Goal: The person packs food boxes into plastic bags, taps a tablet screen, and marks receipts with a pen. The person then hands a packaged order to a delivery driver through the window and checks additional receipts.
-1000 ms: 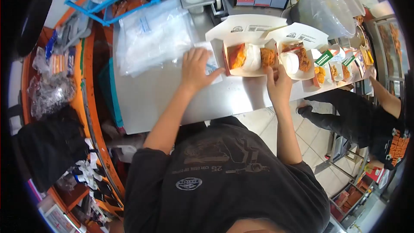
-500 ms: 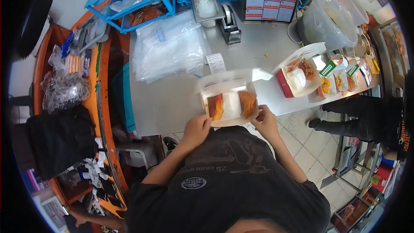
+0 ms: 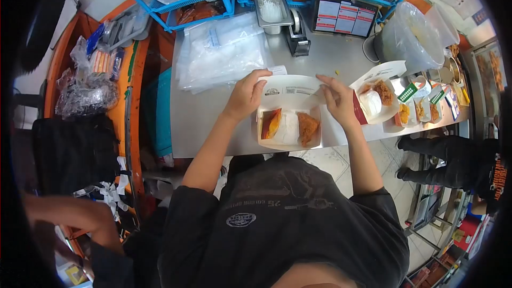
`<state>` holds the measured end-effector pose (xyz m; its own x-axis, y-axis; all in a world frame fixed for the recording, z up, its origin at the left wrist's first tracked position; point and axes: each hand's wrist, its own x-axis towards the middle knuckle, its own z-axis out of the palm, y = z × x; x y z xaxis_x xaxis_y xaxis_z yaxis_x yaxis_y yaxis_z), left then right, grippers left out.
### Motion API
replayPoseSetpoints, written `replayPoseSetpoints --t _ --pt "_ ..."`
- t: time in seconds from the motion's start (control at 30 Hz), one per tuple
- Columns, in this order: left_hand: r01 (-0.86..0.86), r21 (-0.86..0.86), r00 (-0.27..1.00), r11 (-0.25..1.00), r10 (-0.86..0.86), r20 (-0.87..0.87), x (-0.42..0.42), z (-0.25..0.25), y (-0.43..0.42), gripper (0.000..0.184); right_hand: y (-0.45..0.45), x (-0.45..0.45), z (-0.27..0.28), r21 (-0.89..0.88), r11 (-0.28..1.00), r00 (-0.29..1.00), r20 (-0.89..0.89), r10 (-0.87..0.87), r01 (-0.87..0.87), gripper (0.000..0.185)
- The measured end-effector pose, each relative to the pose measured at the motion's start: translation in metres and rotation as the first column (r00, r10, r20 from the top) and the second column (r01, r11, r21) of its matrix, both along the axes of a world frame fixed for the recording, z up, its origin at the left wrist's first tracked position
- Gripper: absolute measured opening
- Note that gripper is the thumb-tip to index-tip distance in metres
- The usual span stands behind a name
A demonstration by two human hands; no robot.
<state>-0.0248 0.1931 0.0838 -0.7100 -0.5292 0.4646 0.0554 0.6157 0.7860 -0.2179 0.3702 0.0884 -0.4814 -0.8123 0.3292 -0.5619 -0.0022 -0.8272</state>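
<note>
Head view: shows an open food box [image 3: 298, 105] just right of the middle of the frame, on a shiny metal table [image 3: 194, 128], close to the edge by the black shirt. Runs longest from left to right. Has a lid [image 3: 290, 86] tipped up along the far long side, toward the top of the frame. Holds, from left to right, a red and yellow packet [image 3: 272, 124], a white bundle [image 3: 288, 128] and a brown fried piece [image 3: 308, 128].

At the lid's left corner, the left hand [image 3: 248, 95], with thumb and fingers pinched narrow on the edge. At the right corner, the right hand [image 3: 340, 101], with fingertips at the edge; cannot tell if gripping or just touching. Just about as near as each other, one on each end of the lid, with the food below both in the frame.

To the right, near the right hand, a second open box [image 3: 386, 71]. Above and to the left, flat clear bags [image 3: 221, 53]. Right behind the lid, a bit of white paper [image 3: 278, 69]. Higher up, a tape holder [image 3: 300, 48]. At the lower left, another person's arm [image 3: 80, 210].
</note>
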Motion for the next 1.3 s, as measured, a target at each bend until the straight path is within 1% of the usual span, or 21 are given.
replayPoseSetpoints --t 0.1,0.2,0.23,0.33,0.43,0.53,0.57,0.63,0.73,0.8,0.87,0.93,1.0,1.07,1.1,1.13,1.17,1.2,1.23,1.27,1.3 --pt "0.103 -0.095 0.993 0.990 -0.107 -0.041 0.006 -0.010 -0.011 0.012 0.002 -0.011 -0.011 -0.100 0.987 0.988 0.084 0.132 -0.123 0.023" --pt "0.180 0.019 0.982 0.984 -0.178 -0.062 0.010 -0.003 -0.011 0.011 0.008 -0.010 -0.001 -0.075 0.983 0.954 0.240 0.181 -0.167 0.020" --pt "0.212 0.213 0.977 0.954 -0.210 -0.035 0.014 -0.010 -0.014 0.010 0.010 -0.014 -0.004 -0.051 0.978 0.940 0.269 0.210 -0.204 0.022" --pt "0.085 0.418 0.986 0.904 -0.137 0.097 0.014 0.000 -0.002 0.012 0.009 -0.001 0.008 0.119 0.990 0.986 0.153 0.060 -0.078 0.024" --pt "0.245 0.328 0.909 0.912 -0.334 0.250 0.034 0.022 0.000 0.019 0.028 -0.001 0.011 0.132 0.948 0.927 0.287 0.242 -0.289 0.035" --pt "0.235 0.146 0.703 0.961 -0.271 0.657 0.069 -0.006 0.026 0.029 0.063 0.019 -0.011 0.557 0.772 0.952 0.153 0.267 -0.306 0.045" --pt "0.078 0.081 0.765 0.994 -0.111 0.635 0.074 -0.017 0.039 0.031 0.069 0.034 -0.020 0.520 0.846 0.987 -0.034 0.156 -0.116 0.049" --pt "-0.248 -0.029 0.800 0.968 0.222 0.557 0.077 -0.036 0.063 0.035 0.075 0.063 -0.041 0.333 0.910 0.922 -0.371 -0.112 0.245 0.058" --pt "-0.353 0.160 0.740 0.922 0.170 0.651 0.080 -0.047 0.062 0.046 0.077 0.068 -0.065 0.348 0.883 0.947 -0.177 -0.267 0.314 0.063" --pt "-0.364 0.304 0.715 0.881 0.055 0.697 0.079 -0.041 0.061 0.049 0.075 0.066 -0.055 0.447 0.861 0.952 0.061 -0.299 0.242 0.062" --pt "-0.358 0.470 0.693 0.807 -0.107 0.713 0.075 -0.028 0.052 0.052 0.070 0.058 -0.040 0.517 0.843 0.897 0.286 -0.336 0.151 0.061" --pt "-0.352 0.651 0.659 0.672 -0.316 0.682 0.077 -0.015 0.046 0.056 0.069 0.056 -0.024 0.556 0.830 0.923 0.292 -0.250 0.049 0.062" --pt "-0.300 0.692 0.745 0.656 -0.292 0.600 0.083 -0.064 0.055 0.057 0.067 0.060 -0.022 0.592 0.806 0.940 0.278 -0.198 -0.005 0.063" --pt "-0.194 0.597 0.834 0.778 -0.190 0.519 0.087 -0.076 0.066 0.058 0.063 0.066 -0.036 0.624 0.782 0.954 0.239 -0.178 -0.010 0.064" --pt "-0.129 0.453 0.881 0.882 -0.108 0.460 0.089 -0.066 0.071 0.059 0.070 0.068 -0.042 0.447 0.894 0.958 0.247 -0.147 0.022 0.063" --pt "-0.078 0.287 0.921 0.955 -0.041 0.388 0.090 -0.056 0.076 0.060 0.078 0.067 -0.044 0.391 0.920 0.989 0.140 -0.046 -0.013 0.062" --pt "-0.010 0.233 0.979 0.972 -0.038 0.200 0.091 -0.045 0.082 0.051 0.084 0.067 -0.035 0.343 0.938 0.998 0.029 0.047 -0.054 0.061" --pt "0.060 0.121 0.973 0.991 -0.085 0.214 0.095 -0.052 0.083 0.048 0.089 0.068 -0.029 0.299 0.949 0.987 -0.089 0.134 -0.102 0.061" --pt "0.133 0.010 0.964 0.991 -0.132 0.232 0.101 -0.066 0.083 0.045 0.095 0.071 -0.029 0.391 0.911 0.989 -0.004 0.148 -0.134 0.060" --pt "0.206 -0.105 0.952 0.973 -0.174 0.252 0.104 -0.078 0.082 0.042 0.099 0.071 -0.035 0.373 0.919 0.989 -0.026 0.146 -0.126 0.059" --pt "0.176 -0.102 0.962 0.979 -0.150 0.226 0.102 -0.088 0.084 0.039 0.102 0.069 -0.048 0.353 0.928 0.988 -0.051 0.144 -0.117 0.057"
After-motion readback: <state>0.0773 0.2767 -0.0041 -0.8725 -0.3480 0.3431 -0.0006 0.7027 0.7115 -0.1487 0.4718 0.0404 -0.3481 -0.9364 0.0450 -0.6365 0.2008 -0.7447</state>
